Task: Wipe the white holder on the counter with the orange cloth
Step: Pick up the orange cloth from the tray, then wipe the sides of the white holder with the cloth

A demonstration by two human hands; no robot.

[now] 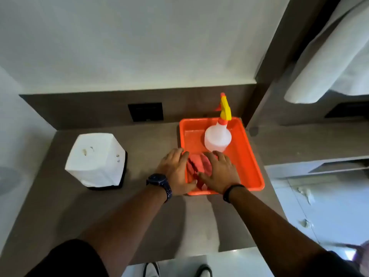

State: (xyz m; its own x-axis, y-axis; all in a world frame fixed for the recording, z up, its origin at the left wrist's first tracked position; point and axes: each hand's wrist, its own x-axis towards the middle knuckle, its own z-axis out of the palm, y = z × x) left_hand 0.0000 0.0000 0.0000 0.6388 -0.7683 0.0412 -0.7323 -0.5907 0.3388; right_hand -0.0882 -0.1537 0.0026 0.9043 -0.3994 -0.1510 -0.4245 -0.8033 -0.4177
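The white holder (95,160), a boxy white block on a dark base, stands on the brown counter at the left. The orange cloth (197,163) lies bunched in the near left part of an orange tray (249,156). My left hand (175,170) rests on the cloth's left side and over the tray's left rim, fingers spread. On the cloth's right side lies my right hand (219,170), its fingers also spread. Both hands touch the cloth, and much of it is hidden beneath them. Whether either hand grips it is unclear.
A clear spray bottle (217,136) with a yellow and orange trigger stands at the back of the tray. A dark wall socket (145,111) sits in the backsplash. A white towel (329,62) hangs at upper right. The counter's front edge (179,256) is near me.
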